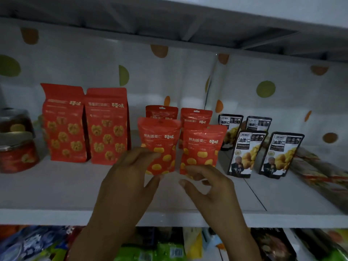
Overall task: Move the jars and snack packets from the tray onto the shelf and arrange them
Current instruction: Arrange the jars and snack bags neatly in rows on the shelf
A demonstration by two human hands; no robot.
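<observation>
My left hand (pixel 128 178) and right hand (pixel 211 185), fingers unclenched, steady two light, crinkly chestnut pouches (pixel 160 144) by their lower edges.

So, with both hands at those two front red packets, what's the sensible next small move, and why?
Probably draw both hands back. The left hand and right hand are open, and the front-left red packet and front-right red packet already stand upright, side by side on the shelf.
</observation>
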